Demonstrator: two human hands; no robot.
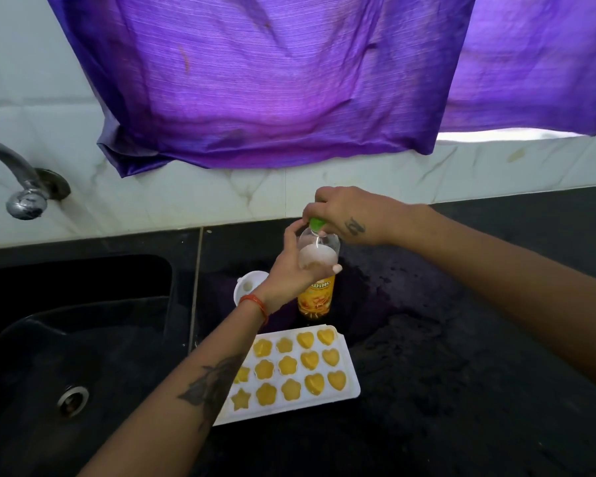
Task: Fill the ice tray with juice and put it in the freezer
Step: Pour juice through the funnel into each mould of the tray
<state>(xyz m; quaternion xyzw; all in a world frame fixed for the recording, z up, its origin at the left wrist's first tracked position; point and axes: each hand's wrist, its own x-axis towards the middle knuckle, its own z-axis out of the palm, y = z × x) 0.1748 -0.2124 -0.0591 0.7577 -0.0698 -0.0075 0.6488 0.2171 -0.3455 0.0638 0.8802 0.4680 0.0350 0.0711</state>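
Observation:
A white ice tray lies on the black counter, its heart, flower and star moulds filled with yellow juice. Behind it stands a juice bottle with an orange label and a clear upper part. My left hand is wrapped around the bottle's upper body. My right hand reaches in from the right, with its fingers closed around the green cap at the top. My left forearm covers the tray's left side.
A small white funnel rests on the counter left of the bottle. A black sink with a drain fills the left, and a metal tap juts from the tiled wall. A purple cloth hangs above.

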